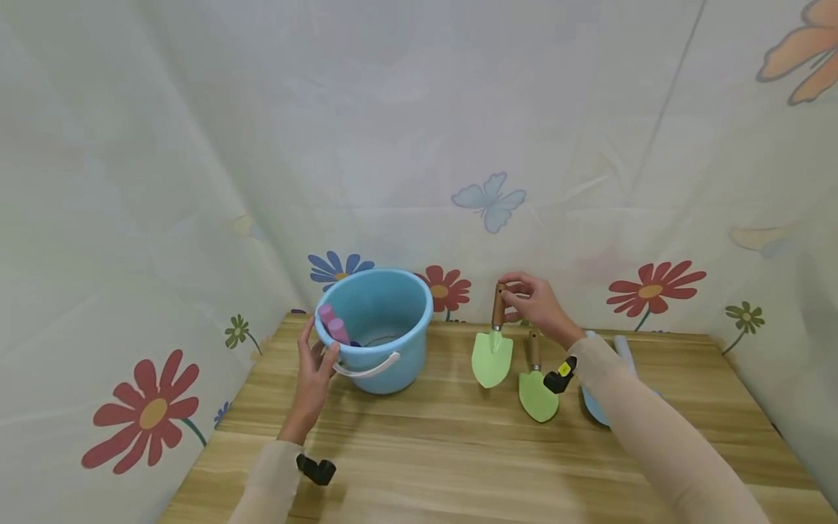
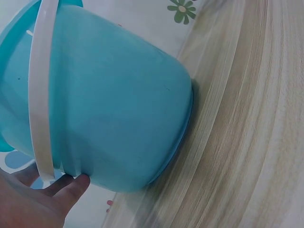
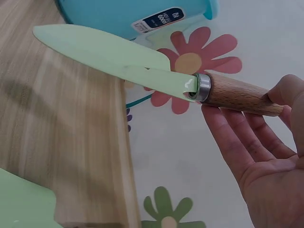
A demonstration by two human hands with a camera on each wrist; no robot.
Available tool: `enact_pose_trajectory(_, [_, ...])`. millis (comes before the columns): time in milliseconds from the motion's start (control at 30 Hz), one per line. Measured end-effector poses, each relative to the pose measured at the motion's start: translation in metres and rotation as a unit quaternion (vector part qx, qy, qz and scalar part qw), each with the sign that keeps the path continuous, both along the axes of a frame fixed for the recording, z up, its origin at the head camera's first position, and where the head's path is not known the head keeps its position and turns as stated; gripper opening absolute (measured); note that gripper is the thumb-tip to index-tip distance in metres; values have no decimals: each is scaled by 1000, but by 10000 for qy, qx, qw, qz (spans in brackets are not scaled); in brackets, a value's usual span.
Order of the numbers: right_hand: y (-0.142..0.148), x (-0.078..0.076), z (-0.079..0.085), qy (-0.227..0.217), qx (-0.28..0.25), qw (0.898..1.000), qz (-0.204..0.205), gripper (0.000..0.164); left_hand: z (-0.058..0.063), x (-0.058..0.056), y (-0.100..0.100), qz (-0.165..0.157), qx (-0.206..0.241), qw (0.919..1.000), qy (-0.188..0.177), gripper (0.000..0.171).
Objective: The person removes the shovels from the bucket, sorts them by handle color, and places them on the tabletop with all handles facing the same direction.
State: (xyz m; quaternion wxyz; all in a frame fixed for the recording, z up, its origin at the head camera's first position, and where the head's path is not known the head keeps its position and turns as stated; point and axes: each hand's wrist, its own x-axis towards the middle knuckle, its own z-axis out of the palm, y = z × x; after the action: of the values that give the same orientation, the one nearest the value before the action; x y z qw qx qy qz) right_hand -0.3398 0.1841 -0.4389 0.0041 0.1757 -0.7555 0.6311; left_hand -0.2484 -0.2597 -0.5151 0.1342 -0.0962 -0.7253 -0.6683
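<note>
A light blue bucket (image 1: 393, 367) with a white handle (image 1: 369, 367) stands on the table. My left hand (image 1: 313, 375) holds its left side near the rim, thumb and fingers against the outside wall. Two pink-purple handles (image 1: 337, 330) lean inside the bucket; their lower ends are hidden. My right hand (image 1: 533, 300) grips the wooden handle of a light green trowel (image 1: 492, 358) and holds it above the table, blade pointing down. In the right wrist view the trowel's handle (image 3: 237, 95) lies between thumb and fingers. A second green trowel (image 1: 538, 397) lies below the right hand.
A blue tool (image 1: 592, 404) lies on the right of the wooden table (image 1: 419, 458), partly hidden by the right forearm. Behind the table hangs a pale curtain (image 1: 393, 145) printed with flowers and butterflies. Black cameras are worn on both wrists.
</note>
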Motion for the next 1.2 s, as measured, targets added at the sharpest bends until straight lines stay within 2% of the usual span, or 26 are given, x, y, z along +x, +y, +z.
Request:
enact_pose_trajectory(267, [1,-4,-24,-428,15,9990,120,39,-1,-1,-1,5,5,10000,-16,69])
enact_pose_trajectory(833, [3,-15,-59,-1047,221,9942,75,38,-3,0,-1,35,1,10000,-6,69])
enact_pose_trajectory(1200, [6,-13,-66,-1099,322,9933,147,39,0,1,0,69,-73,9999,-19,69])
